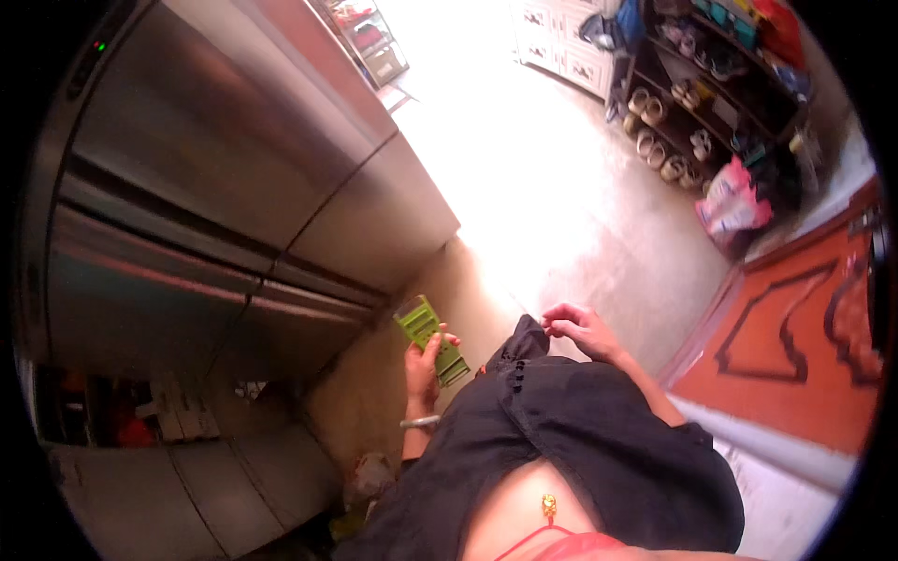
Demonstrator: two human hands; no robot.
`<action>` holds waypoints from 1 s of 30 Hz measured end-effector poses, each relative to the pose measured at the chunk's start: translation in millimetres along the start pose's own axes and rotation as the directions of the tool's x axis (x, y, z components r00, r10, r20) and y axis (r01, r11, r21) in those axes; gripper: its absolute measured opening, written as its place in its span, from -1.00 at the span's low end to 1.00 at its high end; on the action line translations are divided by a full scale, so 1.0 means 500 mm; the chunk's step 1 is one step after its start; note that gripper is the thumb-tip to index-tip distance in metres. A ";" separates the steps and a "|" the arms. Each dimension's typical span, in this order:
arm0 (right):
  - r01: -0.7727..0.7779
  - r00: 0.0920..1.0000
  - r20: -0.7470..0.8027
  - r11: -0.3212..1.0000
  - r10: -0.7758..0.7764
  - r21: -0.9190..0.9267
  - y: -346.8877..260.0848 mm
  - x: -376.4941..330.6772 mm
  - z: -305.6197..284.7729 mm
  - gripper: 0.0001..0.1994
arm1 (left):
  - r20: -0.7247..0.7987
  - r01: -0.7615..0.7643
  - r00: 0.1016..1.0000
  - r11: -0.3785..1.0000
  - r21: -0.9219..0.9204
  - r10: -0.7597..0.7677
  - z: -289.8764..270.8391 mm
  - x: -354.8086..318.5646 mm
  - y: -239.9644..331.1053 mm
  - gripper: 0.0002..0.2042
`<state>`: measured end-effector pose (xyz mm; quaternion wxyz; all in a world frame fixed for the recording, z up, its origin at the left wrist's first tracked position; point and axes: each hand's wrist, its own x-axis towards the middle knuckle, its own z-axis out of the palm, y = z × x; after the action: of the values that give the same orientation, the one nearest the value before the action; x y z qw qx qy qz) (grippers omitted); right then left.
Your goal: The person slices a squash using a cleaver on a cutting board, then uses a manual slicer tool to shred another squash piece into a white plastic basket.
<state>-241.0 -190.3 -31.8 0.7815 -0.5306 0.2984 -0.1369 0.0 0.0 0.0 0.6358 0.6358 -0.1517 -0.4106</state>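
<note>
I hold a flat green packet point(430, 339) in my left hand point(421, 369), my thumb lying across its lower half and my fingers wrapped behind it. It is a long, narrow rectangle, bright lime green with a darker panel near its top end and pale markings too small to make out. It tilts, its top end leaning up and to the left, its lower end poking out past my fingers to the right. It sits just in front of my dark garment point(561, 439).

Of the two hands, the left hand point(423, 363) is clenched, the right hand point(578, 329) loosely curled.
</note>
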 end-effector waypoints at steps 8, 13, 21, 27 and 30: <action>0.048 0.953 -0.303 0.991 -0.008 0.126 -0.061 0.111 -0.213 -0.85 | 0.338 -0.065 0.941 0.991 0.118 0.021 0.230 0.319 0.143 -0.73; -0.026 0.938 -0.337 0.984 0.085 0.175 -0.182 0.445 -0.430 -0.81 | 0.342 -0.089 0.938 0.994 0.064 0.062 0.348 0.669 0.226 -0.71; -0.004 1.000 -0.008 0.999 0.004 -0.054 -0.373 1.282 -0.585 -0.68 | -0.152 0.024 0.986 0.959 -0.282 -0.069 0.357 1.286 0.253 -0.74; 0.040 0.979 0.205 0.953 0.023 -0.299 -0.474 1.637 -0.545 -0.85 | -0.352 -0.106 0.936 0.939 -0.326 -0.016 0.248 1.504 0.322 -0.79; -0.031 0.983 0.173 0.988 0.057 -0.151 -0.533 1.849 -0.497 -0.88 | -0.481 -0.140 0.872 0.891 -0.431 -0.096 0.177 1.704 0.383 -0.79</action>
<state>359.7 -973.1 -150.2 0.7661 -0.5904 0.2490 -0.0495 525.5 -697.4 -88.8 0.7883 0.5509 0.1065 -0.2524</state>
